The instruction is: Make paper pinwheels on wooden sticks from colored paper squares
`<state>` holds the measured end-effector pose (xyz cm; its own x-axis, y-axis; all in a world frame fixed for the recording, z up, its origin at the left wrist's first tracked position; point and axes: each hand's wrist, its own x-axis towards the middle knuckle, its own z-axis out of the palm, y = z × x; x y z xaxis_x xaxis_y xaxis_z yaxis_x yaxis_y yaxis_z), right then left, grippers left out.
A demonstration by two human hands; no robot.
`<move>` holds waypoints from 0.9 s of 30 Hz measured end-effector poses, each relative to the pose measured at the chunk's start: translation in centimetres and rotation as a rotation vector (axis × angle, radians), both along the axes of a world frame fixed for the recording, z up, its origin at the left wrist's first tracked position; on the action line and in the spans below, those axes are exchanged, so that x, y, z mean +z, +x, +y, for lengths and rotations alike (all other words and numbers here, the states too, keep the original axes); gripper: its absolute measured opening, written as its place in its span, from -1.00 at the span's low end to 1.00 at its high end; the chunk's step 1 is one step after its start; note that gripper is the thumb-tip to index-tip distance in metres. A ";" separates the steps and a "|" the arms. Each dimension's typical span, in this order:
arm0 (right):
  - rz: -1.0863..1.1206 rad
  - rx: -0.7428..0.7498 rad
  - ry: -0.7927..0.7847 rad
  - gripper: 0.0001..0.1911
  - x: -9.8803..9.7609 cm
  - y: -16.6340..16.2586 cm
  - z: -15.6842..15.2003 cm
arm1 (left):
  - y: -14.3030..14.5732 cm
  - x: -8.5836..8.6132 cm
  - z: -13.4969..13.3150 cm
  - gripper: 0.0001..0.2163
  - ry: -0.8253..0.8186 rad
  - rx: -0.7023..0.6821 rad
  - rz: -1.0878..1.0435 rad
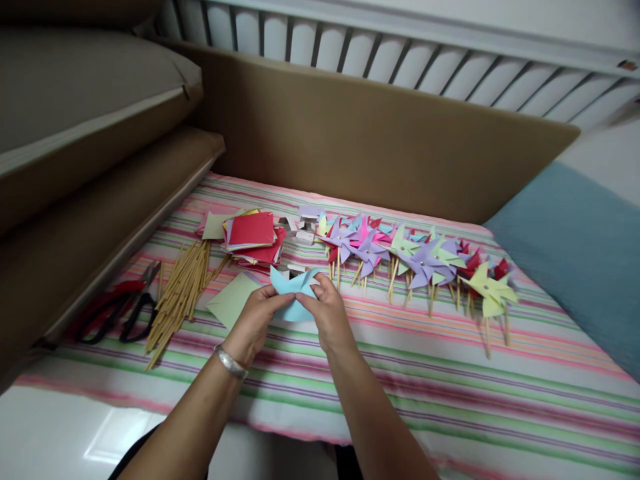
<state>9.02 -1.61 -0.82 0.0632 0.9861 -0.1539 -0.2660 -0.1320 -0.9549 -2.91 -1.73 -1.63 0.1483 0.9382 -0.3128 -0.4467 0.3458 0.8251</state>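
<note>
Between my two hands is a light blue paper pinwheel, its corners bent in toward the middle. My left hand pinches it from the left, thumb near the centre. From the right, my right hand grips it the same way, with the thumb at the centre too. A pale green paper square lies flat on the cloth just left of my left hand. Behind the pinwheel, a small box is partly hidden by the paper. No stick shows on the blue paper.
A stack of coloured paper squares lies behind my hands, beside small opened boxes. Wooden sticks and black-handled scissors are at left. Finished pinwheels spread rightward on the striped cloth. A brown board stands behind.
</note>
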 end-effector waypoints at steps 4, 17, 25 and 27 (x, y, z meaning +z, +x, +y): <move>0.033 0.011 -0.011 -0.54 0.2 -0.3 -0.2 | -0.2 0.0 0.1 -0.77 -0.013 0.039 0.013; -0.406 0.065 0.241 -0.66 0.1 0.9 -0.4 | -3.2 1.2 1.2 -0.89 -0.064 0.225 0.120; -0.947 0.231 0.702 -0.62 -0.4 0.6 -1.0 | -4.8 0.6 1.7 -0.84 -0.078 0.255 0.068; -0.986 0.226 0.726 -0.65 -0.7 0.5 -1.0 | -4.9 0.3 1.8 -0.83 -0.073 0.248 0.058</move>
<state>9.54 -2.64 -1.52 -0.3398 0.8270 0.4479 0.5649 0.5603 -0.6058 -7.80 0.03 -1.35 -0.1036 0.9181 -0.3826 -0.4777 0.2915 0.8288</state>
